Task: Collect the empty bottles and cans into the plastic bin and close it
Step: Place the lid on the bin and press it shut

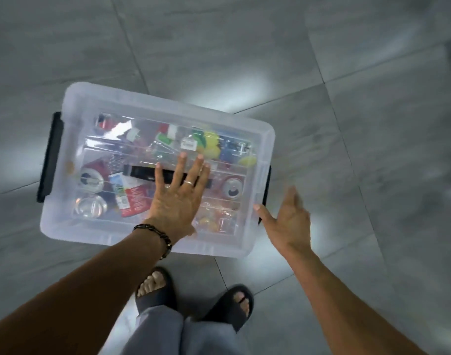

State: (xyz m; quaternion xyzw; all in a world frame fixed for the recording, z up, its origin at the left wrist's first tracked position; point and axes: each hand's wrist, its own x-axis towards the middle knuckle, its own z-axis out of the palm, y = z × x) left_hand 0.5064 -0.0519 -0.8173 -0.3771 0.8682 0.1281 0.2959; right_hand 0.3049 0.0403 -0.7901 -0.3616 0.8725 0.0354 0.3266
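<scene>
A clear plastic bin (76, 103) stands on the floor with its see-through lid (147, 116) on top. Through the lid I see several cans (233, 187) and bottles (91, 206) lying inside. My left hand (178, 196) lies flat on the lid, fingers spread over the black carry handle (140, 172). My right hand (288, 221) hovers open beside the bin's right end, its thumb near the right black latch (266, 185), and it is blurred. The left black latch (51, 155) sticks out at the other end.
Grey floor tiles (321, 98) lie all around the bin. My two feet in dark sandals (229, 308) stand just in front of the bin's near edge, with grey trouser legs (168, 334) below.
</scene>
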